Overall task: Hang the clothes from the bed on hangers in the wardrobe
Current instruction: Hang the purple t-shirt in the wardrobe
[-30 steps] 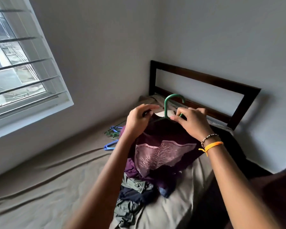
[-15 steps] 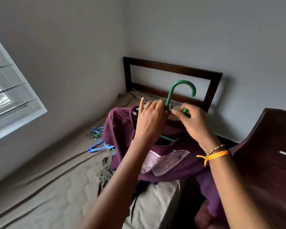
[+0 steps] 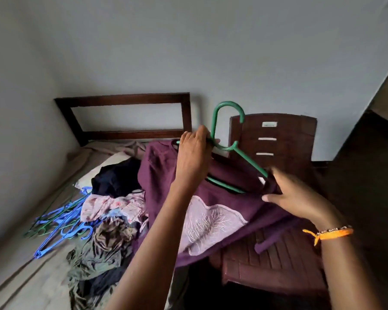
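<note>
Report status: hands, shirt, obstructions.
Left hand grips green plastic hanger. Right hand pinches purple printed shirt shoulder; half on. Brown plastic chair close behind.

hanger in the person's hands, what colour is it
Green plastic hanger, clearest in the head view.

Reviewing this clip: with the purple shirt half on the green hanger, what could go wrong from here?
1. The green plastic hanger has its right arm bare outside the purple printed shirt; if the right hand, pinching the collar, slips, that shoulder may not seat.
2. Only the left hand holds the hanger near its neck, so the shirt could slide off.
3. The hem drapes over the dark wooden chair and might snag.
</note>
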The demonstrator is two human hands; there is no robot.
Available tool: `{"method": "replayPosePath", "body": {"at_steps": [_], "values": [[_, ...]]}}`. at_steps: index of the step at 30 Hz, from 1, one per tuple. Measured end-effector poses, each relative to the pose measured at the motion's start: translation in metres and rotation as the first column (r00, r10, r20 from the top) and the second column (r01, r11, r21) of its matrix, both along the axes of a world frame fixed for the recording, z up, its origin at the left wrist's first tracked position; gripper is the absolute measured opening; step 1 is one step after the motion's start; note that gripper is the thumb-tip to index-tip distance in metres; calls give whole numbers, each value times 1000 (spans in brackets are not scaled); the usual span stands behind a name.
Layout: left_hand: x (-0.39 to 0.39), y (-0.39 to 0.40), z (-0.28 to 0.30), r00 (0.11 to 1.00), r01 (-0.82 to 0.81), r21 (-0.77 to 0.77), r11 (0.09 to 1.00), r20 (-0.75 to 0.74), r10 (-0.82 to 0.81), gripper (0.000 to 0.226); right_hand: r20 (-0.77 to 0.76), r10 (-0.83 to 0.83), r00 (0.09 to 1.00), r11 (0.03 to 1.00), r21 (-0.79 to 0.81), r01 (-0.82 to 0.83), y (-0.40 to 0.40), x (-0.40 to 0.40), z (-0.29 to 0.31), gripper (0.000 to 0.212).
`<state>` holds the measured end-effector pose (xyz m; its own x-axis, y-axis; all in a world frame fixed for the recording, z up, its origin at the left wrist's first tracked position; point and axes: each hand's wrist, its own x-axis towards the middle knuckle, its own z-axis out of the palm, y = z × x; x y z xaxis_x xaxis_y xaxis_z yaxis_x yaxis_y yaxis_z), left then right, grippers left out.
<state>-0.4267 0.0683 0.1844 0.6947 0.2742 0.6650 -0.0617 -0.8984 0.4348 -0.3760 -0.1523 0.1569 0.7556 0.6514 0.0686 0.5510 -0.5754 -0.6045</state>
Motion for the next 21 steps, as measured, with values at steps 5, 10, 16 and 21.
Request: {"method": "replayPosePath", "body": {"at_steps": [5,10,16,21], "values": [[-2,-110,9,974,227,-9,974,-9,-227,15,305,-243,921,918,379,116,-60,-46,31,14],[-19,-206,13,896,434,-214,875,5,-443,19,375,-532,759,810,484,329,-155,-80,27,27],[-17,-288,-20,821,545,-13,838,-191,-537,37,211,-695,688,671,534,514,-312,-130,13,37],[-22,-415,-27,409,861,-237,450,-201,-890,11,138,-812,567,553,491,673,-434,-200,15,33]]}}
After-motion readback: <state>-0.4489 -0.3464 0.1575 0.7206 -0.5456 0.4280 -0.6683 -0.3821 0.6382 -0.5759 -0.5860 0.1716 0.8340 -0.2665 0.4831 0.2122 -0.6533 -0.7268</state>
